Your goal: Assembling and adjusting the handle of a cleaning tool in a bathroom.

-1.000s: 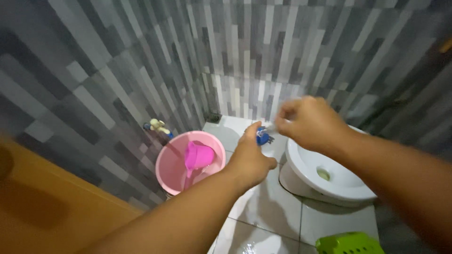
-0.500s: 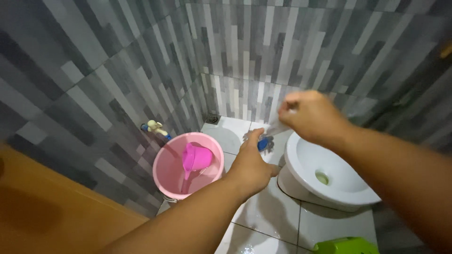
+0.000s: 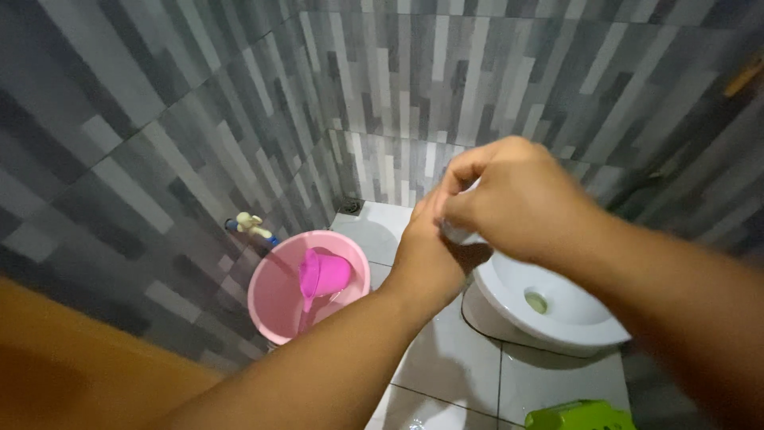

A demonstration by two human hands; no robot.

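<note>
Pale small object (image 3: 460, 233), mostly hidden, sits between both hands above the white toilet bowl (image 3: 557, 314) rim. Right hand (image 3: 509, 199) fingers curled, pinching it from above; left hand (image 3: 426, 255) closed under it, touching the right. Pink bucket (image 3: 274, 299) with magenta dipper (image 3: 322, 275) stands left on tiled floor (image 3: 446, 358).

Small pale object (image 3: 460, 233), mostly hidden between both hands, held above white toilet bowl's rim (image 3: 509, 275)

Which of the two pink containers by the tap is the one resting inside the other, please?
The magenta dipper, the smaller and darker one, rests tilted inside the pale pink bucket, which stands on the floor below the wall tap.
</note>
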